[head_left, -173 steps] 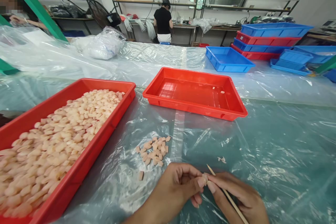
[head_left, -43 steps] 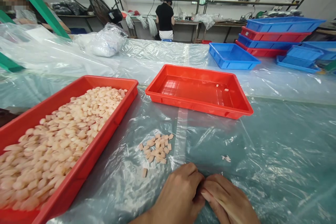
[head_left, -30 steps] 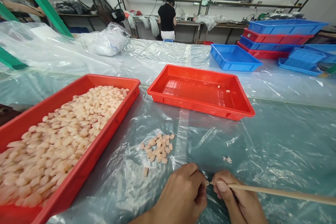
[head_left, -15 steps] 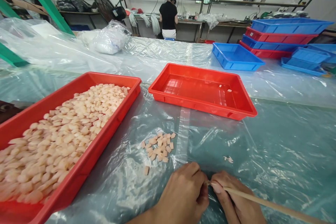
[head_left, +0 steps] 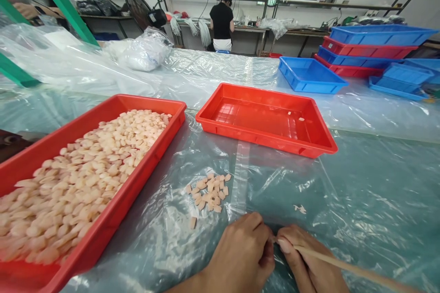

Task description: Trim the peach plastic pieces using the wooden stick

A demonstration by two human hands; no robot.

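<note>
At the near edge, my right hand (head_left: 311, 258) is closed round a thin, pale wooden stick (head_left: 354, 268) that slants off toward the lower right. My left hand (head_left: 242, 254) is closed too, its fingertips pinched close to the right thumb. A tiny pinkish bit shows between the fingertips, but my fingers hide what it is. Ahead of my left hand lies a loose pile of small, flat, pinkish-beige pieces (head_left: 211, 191), with one piece (head_left: 193, 223) apart from it. A few white scraps (head_left: 300, 209) are beyond my right hand.
On the left, a red tray (head_left: 137, 183) holds a heap of pale, rounded pieces (head_left: 92, 169). Another red tray (head_left: 264, 139) ahead has two small bits inside. Blue and red trays (head_left: 374, 50) are stacked at back right. Plastic sheeting covers the table. A person (head_left: 222, 20) faces the far bench.
The view has shifted very slightly. Both hands keep almost the same place and grip, and the pieces and trays stay put.
</note>
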